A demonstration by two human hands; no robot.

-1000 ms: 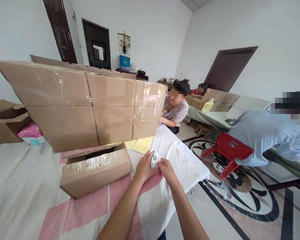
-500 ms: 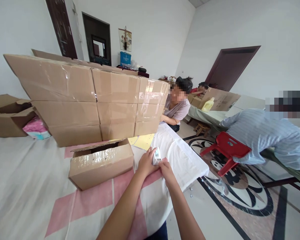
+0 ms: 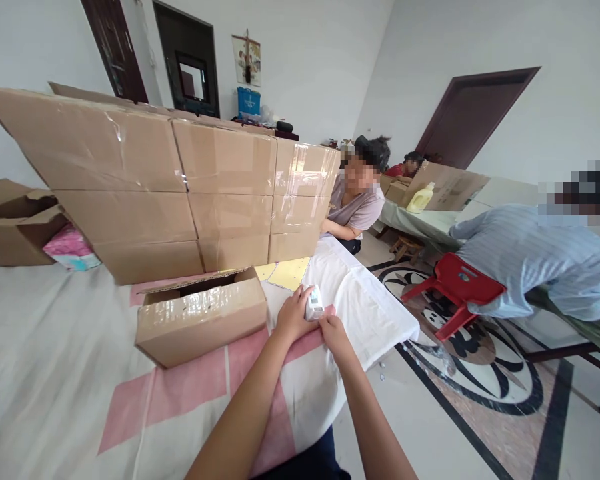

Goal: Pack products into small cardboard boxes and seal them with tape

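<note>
My left hand [image 3: 292, 316] is wrapped around a small white box [image 3: 314, 304] with a pale green patch and dark print, held over the cloth-covered table [image 3: 375, 307]. Close by the box's lower right corner is my right hand [image 3: 334, 336], its fingers curled and pressed together. Whether something thin sits in that pinch I cannot make out. To the left of my hands stands an open cardboard box [image 3: 205, 333] with tape along its side; its inside is dark.
Taped cardboard boxes [image 3: 225, 193] form a wall behind the open box, with yellow sheets [image 3: 290, 272] at its foot. A person [image 3: 355, 193] crouches beyond the table. Right of it are a red plastic chair [image 3: 467, 283] and a person in a striped shirt [image 3: 535, 260].
The view has shifted slightly. My right hand's fingertips have drawn a little away from the white box's printed end, while my left hand keeps its hold.
</note>
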